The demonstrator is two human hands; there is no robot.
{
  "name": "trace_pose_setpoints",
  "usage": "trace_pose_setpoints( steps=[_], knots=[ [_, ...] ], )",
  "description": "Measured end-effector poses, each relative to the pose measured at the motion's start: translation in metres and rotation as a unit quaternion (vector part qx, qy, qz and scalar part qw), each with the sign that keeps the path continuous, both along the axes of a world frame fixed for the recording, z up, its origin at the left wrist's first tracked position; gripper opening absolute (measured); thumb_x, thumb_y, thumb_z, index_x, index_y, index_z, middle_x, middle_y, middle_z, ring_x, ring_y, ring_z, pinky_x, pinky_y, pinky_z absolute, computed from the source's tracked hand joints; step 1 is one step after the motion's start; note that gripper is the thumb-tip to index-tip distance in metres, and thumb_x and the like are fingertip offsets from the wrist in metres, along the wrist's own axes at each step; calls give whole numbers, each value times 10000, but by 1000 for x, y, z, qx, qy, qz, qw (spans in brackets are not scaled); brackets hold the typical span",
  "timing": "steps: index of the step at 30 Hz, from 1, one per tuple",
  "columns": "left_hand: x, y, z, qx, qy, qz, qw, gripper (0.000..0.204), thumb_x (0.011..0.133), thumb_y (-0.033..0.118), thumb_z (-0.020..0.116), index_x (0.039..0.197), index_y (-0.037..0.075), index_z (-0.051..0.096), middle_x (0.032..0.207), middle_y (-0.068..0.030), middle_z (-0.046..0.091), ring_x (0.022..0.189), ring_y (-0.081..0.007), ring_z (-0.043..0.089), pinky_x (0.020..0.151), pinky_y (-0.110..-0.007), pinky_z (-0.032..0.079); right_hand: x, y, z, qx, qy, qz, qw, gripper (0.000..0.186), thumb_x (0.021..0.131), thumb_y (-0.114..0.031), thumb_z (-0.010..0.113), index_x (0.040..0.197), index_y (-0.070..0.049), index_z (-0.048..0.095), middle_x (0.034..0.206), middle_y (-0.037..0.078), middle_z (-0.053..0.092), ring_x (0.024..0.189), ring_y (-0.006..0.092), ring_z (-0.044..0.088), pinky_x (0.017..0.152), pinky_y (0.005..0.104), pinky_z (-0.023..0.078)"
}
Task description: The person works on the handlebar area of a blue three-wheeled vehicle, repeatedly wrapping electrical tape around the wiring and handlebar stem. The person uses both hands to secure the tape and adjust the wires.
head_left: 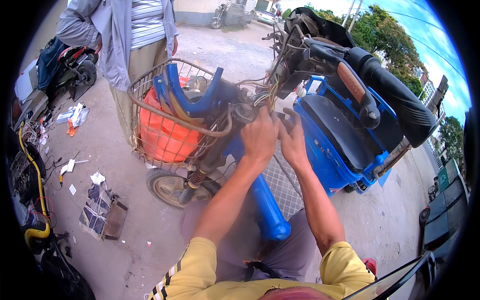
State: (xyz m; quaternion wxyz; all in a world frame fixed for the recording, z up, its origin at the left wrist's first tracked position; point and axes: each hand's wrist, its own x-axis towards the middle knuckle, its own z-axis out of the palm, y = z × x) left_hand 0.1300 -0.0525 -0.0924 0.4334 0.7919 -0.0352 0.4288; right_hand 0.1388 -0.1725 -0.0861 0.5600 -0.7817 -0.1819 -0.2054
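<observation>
Tangled wires [265, 97] just above both hands.

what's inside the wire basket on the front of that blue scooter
The wire basket holds an orange-red bag and curved blue plastic panels sticking out of the top. The bag covers the basket's bottom, so anything beneath it cannot be seen.

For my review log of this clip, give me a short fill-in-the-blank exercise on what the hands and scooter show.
1. Both hands, left and right, work at the loose ____ below the handlebar.
2. The wire basket holds an ____ bag.
3. The scooter's body is ____.
4. A bystander stands ____ the basket.

Missing: wires; orange; blue; behind
</observation>
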Motion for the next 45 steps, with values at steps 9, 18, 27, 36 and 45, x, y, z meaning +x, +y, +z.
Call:
trace_pose_setpoints(
  steps=[9,18,27,36,45],
  knots=[
    [-21,10,17,5,87,-136,987,376,1057,117,558,1370,-91,558,914,-300,766,900,-505,757,801,-591,588,-7,15,16,241,188,81,949,425,1127,-141,605,1526,-29,515,1260,150,706,1082,243,723,924,384,574],
    [-21,27,10,-17,66,-152,986,432,1013,33,598,1444,5,626,975,-345,737,982,-540,713,858,-619,554,2,9,28,162,178,105,965,523,1147,-163,568,1639,-32,448,1381,169,687,1093,258,748,955,452,624],
    [-26,24,17,-16,86,-111,990,397,1024,67,636,1415,9,662,1041,-312,758,1031,-508,725,876,-568,566,1,8,16,217,175,163,946,710,1065,-75,643,1666,98,307,1392,218,681,1239,287,697,1051,450,573],
    [-18,19,8,20,94,-90,991,471,1074,178,650,1502,-19,617,870,-226,780,805,-284,788,758,-417,582,19,2,10,214,148,187,947,782,1017,-82,719,1627,171,299,1136,209,771,1076,253,715,1027,384,523],
    [-36,57,25,-55,233,-238,941,648,1092,113,610,1684,-2,373,889,-136,784,784,-180,765,735,-346,644,17,18,9,234,132,194,944,758,1004,-70,703,1598,196,313,956,150,766,899,196,684,864,340,543]
  ],
)
